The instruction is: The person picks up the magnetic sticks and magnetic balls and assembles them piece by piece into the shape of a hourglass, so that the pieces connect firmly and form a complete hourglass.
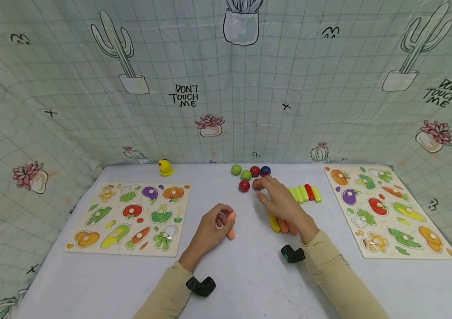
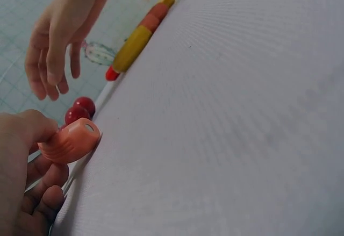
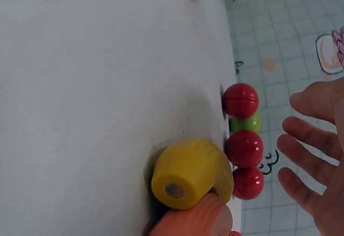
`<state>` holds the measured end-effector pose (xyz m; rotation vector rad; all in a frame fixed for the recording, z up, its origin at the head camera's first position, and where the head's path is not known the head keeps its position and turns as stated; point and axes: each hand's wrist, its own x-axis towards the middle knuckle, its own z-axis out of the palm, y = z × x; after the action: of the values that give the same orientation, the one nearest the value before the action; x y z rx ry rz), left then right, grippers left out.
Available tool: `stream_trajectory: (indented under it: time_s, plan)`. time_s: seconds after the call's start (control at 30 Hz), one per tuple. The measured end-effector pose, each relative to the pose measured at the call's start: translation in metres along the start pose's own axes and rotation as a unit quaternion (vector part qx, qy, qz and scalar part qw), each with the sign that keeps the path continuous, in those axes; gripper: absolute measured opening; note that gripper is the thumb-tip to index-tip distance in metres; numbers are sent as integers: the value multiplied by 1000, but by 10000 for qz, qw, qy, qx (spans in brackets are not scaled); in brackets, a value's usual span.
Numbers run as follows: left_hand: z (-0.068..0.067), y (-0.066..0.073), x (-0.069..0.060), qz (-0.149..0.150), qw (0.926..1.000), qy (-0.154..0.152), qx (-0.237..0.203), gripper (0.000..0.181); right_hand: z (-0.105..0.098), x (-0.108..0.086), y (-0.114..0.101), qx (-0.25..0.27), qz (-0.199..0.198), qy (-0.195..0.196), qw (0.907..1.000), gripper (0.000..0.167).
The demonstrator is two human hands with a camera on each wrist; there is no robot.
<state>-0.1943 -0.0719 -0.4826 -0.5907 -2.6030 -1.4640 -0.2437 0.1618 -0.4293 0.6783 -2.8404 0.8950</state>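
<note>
My left hand [image 1: 211,228] pinches an orange plastic stick [image 1: 231,225] between thumb and fingers, just above the table. In the left wrist view the stick [image 2: 72,139] has a ridged body and a small grey disc at its end. My right hand [image 1: 279,201] holds nothing and hovers with loosely bent fingers by a group of balls. Among them are a red ball [image 1: 244,186], a green ball [image 1: 236,169] and a blue ball [image 1: 265,170]. Partly under the right forearm lie a yellow stick [image 1: 274,223] and orange sticks [image 1: 283,226].
Light green sticks [image 1: 298,195] and a red stick [image 1: 309,192] lie in a row right of the right hand. Vegetable puzzle boards stand at both sides, a left board [image 1: 110,212] and a right board [image 1: 401,217]. A yellow toy duck [image 1: 165,167] sits at the back edge.
</note>
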Motion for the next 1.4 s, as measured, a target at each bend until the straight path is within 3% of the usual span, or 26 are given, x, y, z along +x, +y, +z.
stream_trajectory:
  time_s: [0.37, 0.67, 1.4]
  plan:
    - [-1, -2, 1, 122, 9999, -19, -102, 22, 6, 28, -12, -337, -235, -112, 9991, 31]
    - [0, -3, 3, 101, 9998, -20, -166, 22, 17, 44, -12, -1008, -407, -231, 9938, 30]
    - [-2, -2, 1, 82, 9999, -112, -75, 20, 28, 52, -9, -1510, -163, -468, 9873, 32]
